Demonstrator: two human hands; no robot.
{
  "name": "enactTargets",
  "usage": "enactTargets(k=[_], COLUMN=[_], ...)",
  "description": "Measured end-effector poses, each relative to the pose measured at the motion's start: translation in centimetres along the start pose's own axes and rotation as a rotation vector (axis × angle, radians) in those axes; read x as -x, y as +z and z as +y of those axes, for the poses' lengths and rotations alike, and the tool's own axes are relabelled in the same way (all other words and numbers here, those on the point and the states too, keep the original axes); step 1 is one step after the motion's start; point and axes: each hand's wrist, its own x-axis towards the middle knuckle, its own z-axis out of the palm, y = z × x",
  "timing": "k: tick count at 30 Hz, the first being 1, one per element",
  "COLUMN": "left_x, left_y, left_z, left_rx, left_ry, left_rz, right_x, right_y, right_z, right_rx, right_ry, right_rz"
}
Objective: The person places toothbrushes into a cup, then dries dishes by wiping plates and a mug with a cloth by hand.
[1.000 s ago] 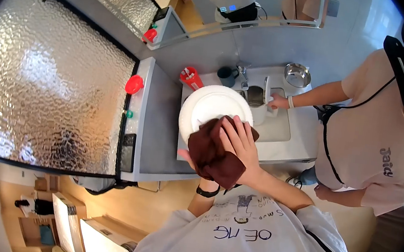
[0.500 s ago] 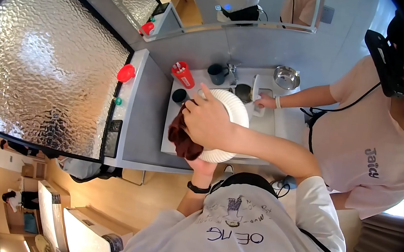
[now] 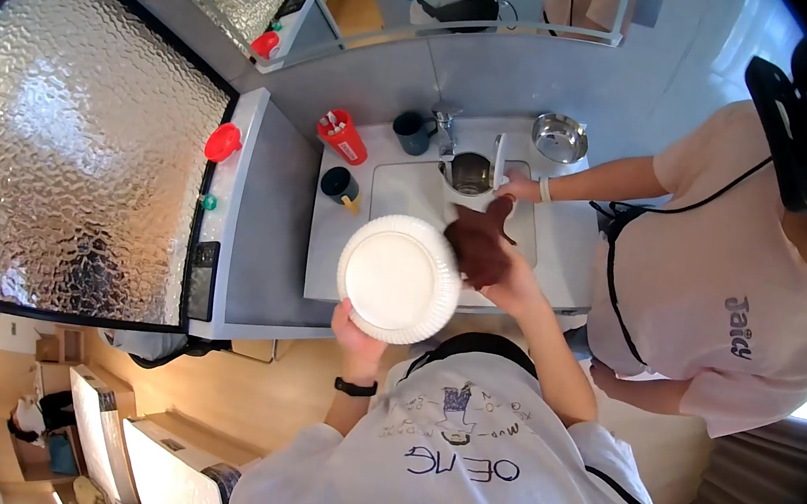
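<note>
- White plate (image 3: 398, 280): off desk (image 3: 324, 262), left hand (image 3: 360, 341) gripping rim
- Brown cloth (image 3: 478, 245): bunched in right hand (image 3: 517, 284), beside plate; dryness unclear

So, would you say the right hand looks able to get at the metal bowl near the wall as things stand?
Probably not easily: the right hand holds the brown cloth, and the other person's forearm stretches across between it and the metal bowl.
</note>
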Motion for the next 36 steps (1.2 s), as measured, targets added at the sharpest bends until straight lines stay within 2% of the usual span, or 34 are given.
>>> enactTargets(k=[2,3,4,5,6,8,9,12,13,14,16,18,20,21,24,26,27,30,31,33,36], left_x=[-1.0,-1.8,-2.2,-2.3,-2.5,-3.5,-3.9,-5.7,-6.4,-7.2,-8.1,-9.5,-10.3,-10.6,-11.2,-11.6,-11.6,-11.6,-11.6,-11.7,-12.1], left_y=[1.4,1.3,1.2,0.9,-0.5,-3.7,-4.5,-7.2,-7.7,-8.5,-10.5,-11.3,-14.5,-16.0,-19.1,-19.4,-19.6,-20.1,-20.1,-20.3,-19.4], left_z=[2.9,4.0,5.0,6.0,6.7,8.2,9.3,9.9,10.5,10.8,11.4,11.2,10.5,10.8,10.5,10.4,10.4,10.0,9.8,9.4,8.6], left_rx=[-0.071,-0.074,-0.239,-0.411,-0.423,-0.917,-1.182,-1.091,-1.225,-1.216,-1.696,-1.744,-2.010,-2.013,-2.104,-2.081,-2.080,-2.151,-2.146,-2.326,-2.450], left_ry=[-0.061,-0.051,0.009,0.059,0.055,0.063,-0.015,0.065,0.021,0.010,-0.102,-0.147,0.283,0.149,0.102,0.047,0.011,-0.016,-0.028,-0.027,-0.063], left_rz=[0.200,0.204,0.187,0.174,0.190,0.257,0.227,0.250,0.270,0.248,0.139,0.072,-0.156,-0.202,-0.221,-0.254,-0.262,-0.257,-0.261,-0.342,-0.298], right_x=[0.4,0.4,0.1,-0.3,-1.0,-3.1,-4.0,-5.4,-5.6,-5.8,-6.2,-6.5,-6.4,-6.6,-7.5,-7.7,-8.0,-9.2,-9.3,-9.1,-8.9], right_y=[-1.7,-2.1,-4.9,-5.0,-4.9,-4.9,-4.9,-4.7,-3.6,-2.6,-2.5,-1.5,-1.4,-2.1,-0.9,-0.2,0.2,0.8,0.4,-0.1,0.4], right_z=[0.3,-0.1,1.7,2.3,3.0,4.9,5.9,8.3,8.4,8.5,8.9,9.1,9.9,10.5,10.7,11.1,11.5,12.3,12.7,13.1,12.5], right_rx=[-0.027,-0.015,-0.045,-0.122,-0.202,-0.245,-0.266,-0.196,-0.212,-0.153,-0.096,-0.045,0.008,-0.033,-0.132,0.086,0.086,-0.163,-0.112,-0.105,-0.045], right_ry=[-0.013,0.032,-0.073,-0.030,0.006,0.027,0.043,0.052,0.078,0.022,-0.008,-0.006,0.016,-0.001,-0.022,-0.091,-0.094,-0.157,-0.131,-0.111,-0.106], right_rz=[-0.046,0.089,0.070,0.055,0.041,-0.009,-0.062,-0.095,-0.062,-0.016,-0.001,0.081,0.165,0.152,0.156,0.164,0.187,0.117,0.190,0.204,0.164])
